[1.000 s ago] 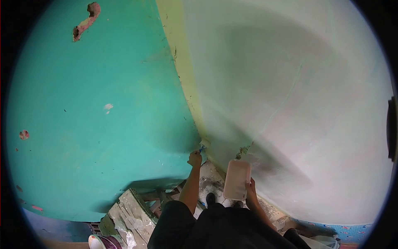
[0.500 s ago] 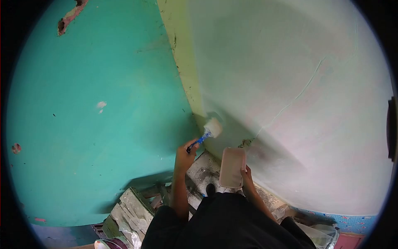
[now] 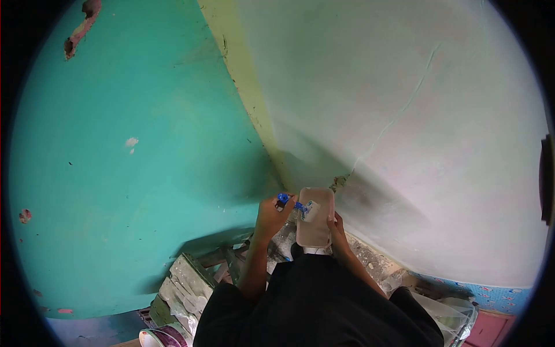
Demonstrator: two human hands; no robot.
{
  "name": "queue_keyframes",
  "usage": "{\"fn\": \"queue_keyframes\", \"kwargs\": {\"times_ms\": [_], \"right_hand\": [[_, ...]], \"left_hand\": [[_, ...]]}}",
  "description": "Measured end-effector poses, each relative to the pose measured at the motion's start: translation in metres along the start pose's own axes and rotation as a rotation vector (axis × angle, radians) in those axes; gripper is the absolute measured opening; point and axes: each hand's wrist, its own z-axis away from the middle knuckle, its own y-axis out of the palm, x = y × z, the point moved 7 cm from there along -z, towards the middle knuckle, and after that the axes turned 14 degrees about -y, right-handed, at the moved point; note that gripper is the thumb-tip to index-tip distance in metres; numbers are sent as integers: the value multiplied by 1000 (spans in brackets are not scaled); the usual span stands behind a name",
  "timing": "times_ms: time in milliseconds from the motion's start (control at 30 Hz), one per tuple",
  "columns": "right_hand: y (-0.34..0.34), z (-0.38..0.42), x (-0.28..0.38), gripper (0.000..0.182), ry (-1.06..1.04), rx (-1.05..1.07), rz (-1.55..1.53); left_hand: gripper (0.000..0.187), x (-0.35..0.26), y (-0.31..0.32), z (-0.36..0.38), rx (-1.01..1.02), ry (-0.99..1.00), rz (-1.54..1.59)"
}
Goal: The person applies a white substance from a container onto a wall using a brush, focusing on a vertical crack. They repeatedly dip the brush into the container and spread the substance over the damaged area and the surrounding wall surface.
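**Whitish head of blue-handled painting tool inside shallow, pale pink-beige rectangular tray**

Hard to make out: tool head blurred; brush or roller, cannot tell. Part of the handle is covered by my left hand. Most of my right hand is seen from the side, its fingers under the tray hidden. Something white shows at the tray's near edge, too little to name. White-and-maroon bucket cut off by the bottom of the view; my feet mostly hidden by my black clothing.

Left hand: closed round the handle, knuckles up, blue-and-black end poking out above the fist. Forearm rises from below, wrist bent in toward the tray. Tool neck crosses the tray's left edge; head lies in the far half.

Right hand: partly closed on the tray's right edge, thumb along the rim, forearm slanting up from lower right. Tray held in the air, open side up.

Around: rough broken patch in the pale wall, near the tray's far right corner. Turquoise wall to the left, yellow-green strip between the two walls.
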Motion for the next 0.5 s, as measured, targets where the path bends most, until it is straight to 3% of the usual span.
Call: {"fn": "queue_keyframes", "kwargs": {"times_ms": [233,400,500], "right_hand": [[-8,4,11,72,-7,-21,37],[-17,0,5,78,-19,-54,36],[-20,0,4,65,-3,-50,18]], "left_hand": [[20,-39,24,9,-207,352,-308],[16,-37,45,12,-173,357,-435],[15,-38,51,14,-223,405,-479]]}}
